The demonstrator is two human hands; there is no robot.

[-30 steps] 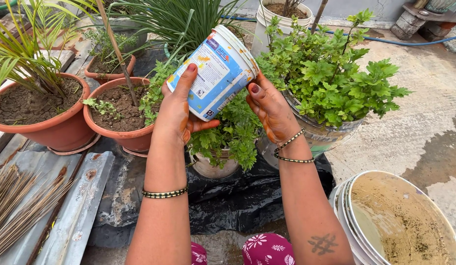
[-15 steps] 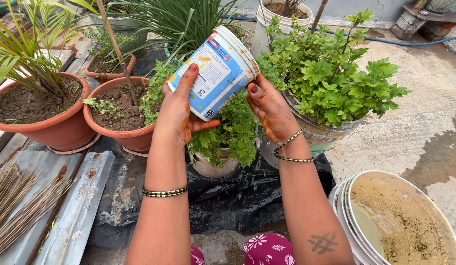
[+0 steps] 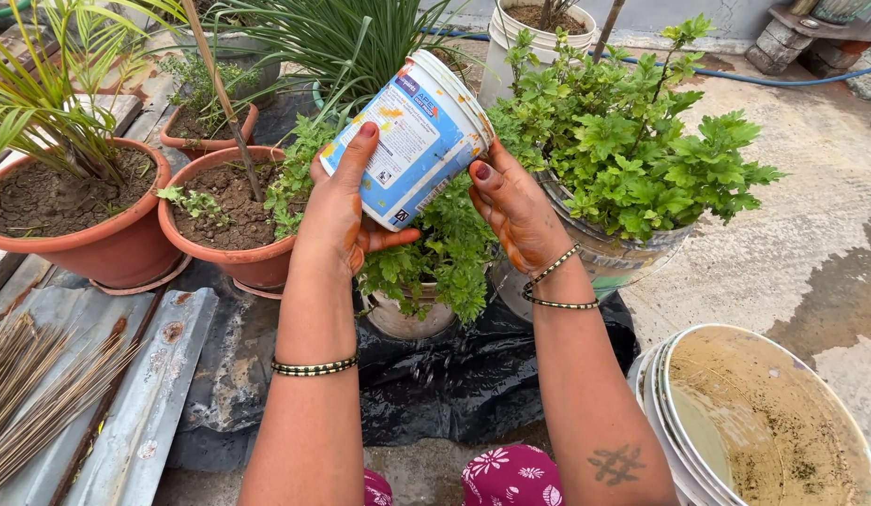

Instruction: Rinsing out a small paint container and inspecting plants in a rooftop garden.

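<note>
I hold a white and blue plastic tub tilted above a small leafy potted plant. My left hand grips the tub's left side and bottom, thumb up along its wall. My right hand rests against the tub's right side with fingers spread. The tub's mouth points up and away to the right, so its inside is hidden. The small plant's pale pot stands on black plastic sheet.
Two terracotta pots with soil stand at left, a bushy green plant in a bucket at right. Stacked round pans with sandy residue sit at lower right. Metal sheets and a bundle of sticks lie at lower left.
</note>
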